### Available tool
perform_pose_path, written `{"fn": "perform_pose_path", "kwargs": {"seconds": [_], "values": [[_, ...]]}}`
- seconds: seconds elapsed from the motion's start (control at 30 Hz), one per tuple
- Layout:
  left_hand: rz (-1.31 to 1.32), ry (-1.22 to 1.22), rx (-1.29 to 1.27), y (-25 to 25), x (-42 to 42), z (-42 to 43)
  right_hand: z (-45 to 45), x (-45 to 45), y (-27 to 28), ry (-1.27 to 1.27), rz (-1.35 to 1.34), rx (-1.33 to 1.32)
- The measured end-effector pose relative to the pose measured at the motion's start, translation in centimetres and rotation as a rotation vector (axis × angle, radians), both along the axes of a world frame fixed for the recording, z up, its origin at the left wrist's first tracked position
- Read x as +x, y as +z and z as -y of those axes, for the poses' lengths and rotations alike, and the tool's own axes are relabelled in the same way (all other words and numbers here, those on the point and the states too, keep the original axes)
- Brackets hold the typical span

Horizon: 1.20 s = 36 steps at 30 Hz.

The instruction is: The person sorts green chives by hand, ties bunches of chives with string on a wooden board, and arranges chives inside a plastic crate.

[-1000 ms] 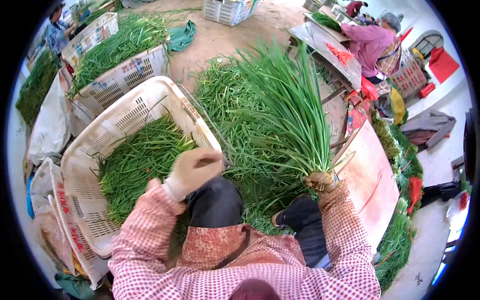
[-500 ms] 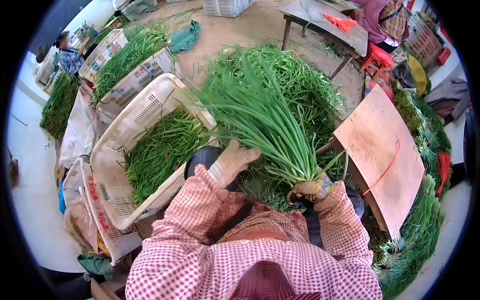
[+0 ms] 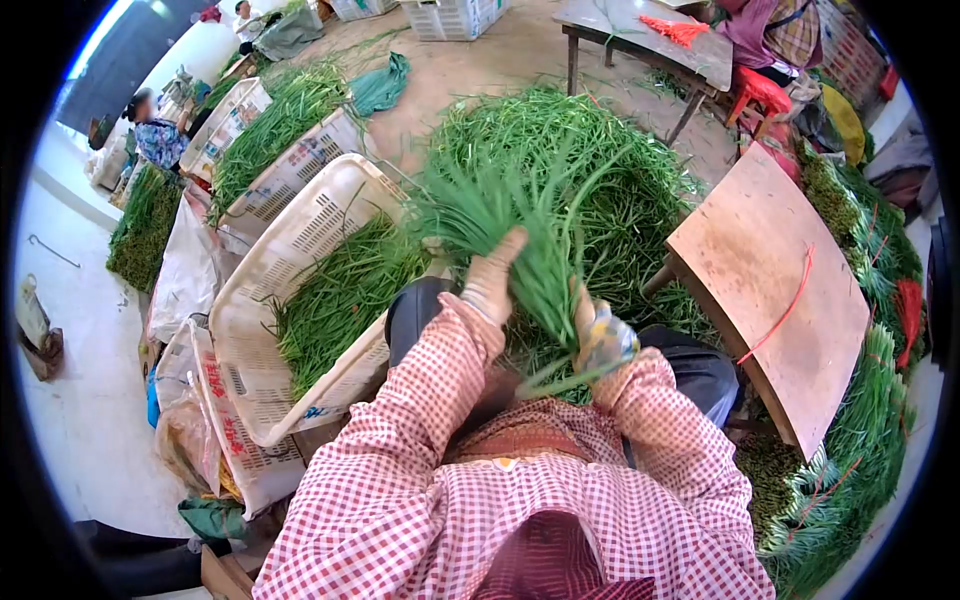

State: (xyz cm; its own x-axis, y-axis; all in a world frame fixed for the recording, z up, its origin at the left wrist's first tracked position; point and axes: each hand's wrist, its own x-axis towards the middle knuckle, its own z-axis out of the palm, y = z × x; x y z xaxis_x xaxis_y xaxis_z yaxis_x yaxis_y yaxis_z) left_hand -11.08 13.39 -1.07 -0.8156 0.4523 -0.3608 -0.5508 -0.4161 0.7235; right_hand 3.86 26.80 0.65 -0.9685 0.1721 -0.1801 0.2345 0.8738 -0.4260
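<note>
A bunch of long green stalks (image 3: 535, 270) hangs between my two gloved hands, its leaf tips blurred by motion. My left hand (image 3: 492, 278) is closed on the bunch's left side, thumb up. Round its right side, nearer my lap, my right hand (image 3: 602, 335) grips the same stalks. Under and beyond the bunch lies a large heap of loose green stalks (image 3: 620, 200). At the left a white plastic crate (image 3: 250, 305) holds more loose greens (image 3: 345, 300).
A small wooden board table (image 3: 780, 290) with a red tie (image 3: 790, 315) stands at my right, bundled greens (image 3: 850, 480) beyond it. Further off are a low table (image 3: 650, 40), a red stool (image 3: 762, 90), a filled crate (image 3: 290, 165) and co-workers (image 3: 160, 140).
My left hand has come across from the crate side onto the bunch. The bunch, upright before, has tipped left and come closer to my body. The view has shifted too.
</note>
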Motion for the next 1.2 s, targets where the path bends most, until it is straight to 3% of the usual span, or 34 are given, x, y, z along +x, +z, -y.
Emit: {"fn": "perform_pose_path", "kwargs": {"seconds": [0.07, 0.13, 0.23, 0.3, 0.33, 0.4, 0.47, 0.53, 0.6, 0.63, 0.67, 0.7, 0.77, 0.8, 0.83, 0.87, 0.9, 0.93, 1.03, 1.1, 1.13, 1.17, 1.2], "values": [[0.07, 0.054, 0.232, 2.7, 0.8, 0.6, 1.2, 2.2, 1.3, 0.116, -0.003, 0.022], [0.034, 0.016, 0.304, 1.3, 0.4, 1.5, 1.4, 3.2, 0.6, 0.248, -0.08, 0.085], [-0.038, 0.06, 0.241, 2.1, 1.1, 1.4, 0.5, 3.3, 2.5, 0.288, -0.092, 0.133], [-0.022, -0.01, 0.276, 2.1, -0.4, 1.7, -1.1, 2.3, 6.6, 0.42, -0.011, -0.121], [-0.007, -0.085, 0.303, 2.4, -1.2, 1.6, -2.8, 1.9, 6.3, 0.533, -0.147, -0.197], [-0.039, -0.124, 0.3, 4.6, -2.1, 0.7, -5.7, 0.5, 9.5, 0.542, -0.26, -0.159], [-0.17, -0.247, 0.303, 5.8, -3.5, -0.5, -9.6, -0.2, 9.9, 0.172, -0.422, -0.33], [-0.302, -0.301, 0.239, 6.8, -4.4, -2.7, -13.4, -1.9, 11.0, 0.107, -0.549, -0.242], [-0.479, -0.349, 0.156, 7.3, -5.6, -6.6, -13.9, -3.0, 14.1, 0.071, -0.449, -0.576], [-0.513, -0.374, 0.29, 13.2, -1.5, -8.5, -14.5, -3.6, 14.9, 0.064, -0.442, -0.577], [-0.548, -0.406, 0.325, 13.0, -2.5, -11.7, -15.3, -4.8, 15.0, 0.062, -0.436, -0.576], [-0.458, -0.576, 0.278, 12.0, -4.3, -15.1, -15.5, -5.5, 15.8, 0.095, -0.584, -0.794], [-0.838, -0.621, 0.044, 12.8, -3.0, -19.4, -16.0, -6.9, 17.4, 0.256, -0.85, -1.233], [-1.069, -0.612, -0.106, 13.1, -2.1, -21.0, -16.6, -7.0, 18.0, 0.189, -0.841, -1.478], [-1.23, -0.599, -0.207, 13.3, -1.4, -22.4, -17.4, -6.2, 18.4, 0.187, -0.852, -1.465], [-1.343, -0.701, -0.361, 15.6, 0.0, -22.8, -18.1, -4.8, 18.6, 0.053, -0.921, -1.105], [-1.249, -0.684, -0.326, 15.6, 1.5, -22.5, -18.6, -3.4, 18.9, -0.076, -0.964, -0.745], [-1.225, -0.881, -0.347, 13.2, 0.7, -25.8, -20.5, -3.3, 16.9, -0.202, -0.88, -0.637], [-1.097, -0.942, -0.48, 15.8, 2.2, -22.6, -23.9, -4.2, 12.4, -0.328, -0.812, -0.475], [-1.183, -0.806, -0.402, 13.8, 1.2, -22.6, -24.2, -5.0, 10.7, -0.232, -0.925, -0.659], [-1.261, -0.665, -0.318, 12.7, 0.8, -22.3, -23.7, -5.3, 10.0, -0.16, -0.97, -0.948], [-1.232, -0.65, -0.465, 15.9, 2.0, -20.5, -23.0, -5.6, 9.6, -0.089, -1.0, -1.239], [-1.232, -0.609, -0.326, 16.3, 1.9, -19.7, -21.9, -5.5, 9.5, -0.067, -1.005, -1.368]]}}
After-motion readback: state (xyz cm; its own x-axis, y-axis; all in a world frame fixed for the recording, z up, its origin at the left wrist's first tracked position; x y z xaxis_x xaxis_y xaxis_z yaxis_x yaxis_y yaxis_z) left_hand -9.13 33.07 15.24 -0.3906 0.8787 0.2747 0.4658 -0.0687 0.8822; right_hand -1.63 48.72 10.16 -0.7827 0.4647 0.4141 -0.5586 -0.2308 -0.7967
